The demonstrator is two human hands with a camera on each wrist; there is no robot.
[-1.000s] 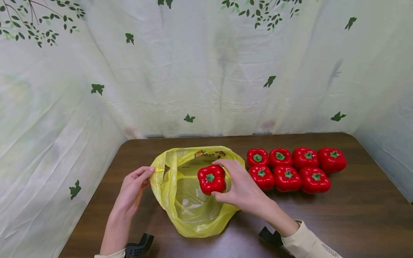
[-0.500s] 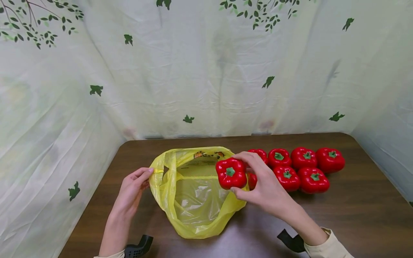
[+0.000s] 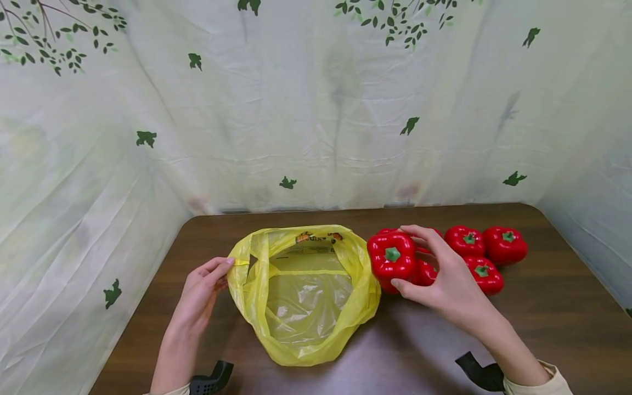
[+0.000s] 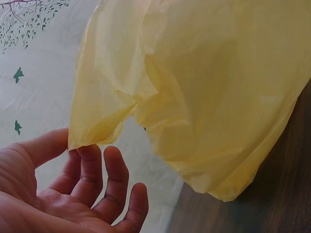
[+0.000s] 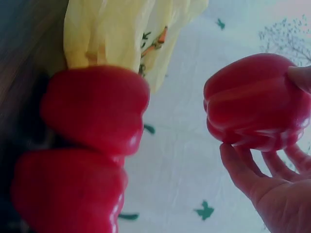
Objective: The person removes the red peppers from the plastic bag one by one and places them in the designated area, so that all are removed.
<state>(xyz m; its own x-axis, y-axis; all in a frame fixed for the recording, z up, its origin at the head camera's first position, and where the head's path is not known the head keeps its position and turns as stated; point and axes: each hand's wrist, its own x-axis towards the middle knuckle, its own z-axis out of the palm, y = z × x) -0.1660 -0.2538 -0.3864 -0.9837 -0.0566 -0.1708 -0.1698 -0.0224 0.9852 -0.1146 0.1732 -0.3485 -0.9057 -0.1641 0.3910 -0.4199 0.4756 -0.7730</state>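
Observation:
My left hand pinches the left edge of a yellow plastic bag, whose mouth gapes toward me. In the left wrist view, thumb and fingertips hold a corner of the bag while the other fingers curl loosely. Nothing shows inside the bag. To the right of it, my right hand grips a red bell pepper between thumb and fingers, raised above the table. The right wrist view has this held pepper apart from two peppers below it. Hand and pepper partly hide the peppers behind.
Red bell peppers sit in two rows on the right side of the brown wooden table. A pale cloth backdrop with green leaf prints rises behind the table's far edge. Black wrist straps show at the bottom.
My right hand has carried the bell pepper rightward, from over the bag's mouth to in front of the other peppers. The left hand still pinches the bag in the same place.

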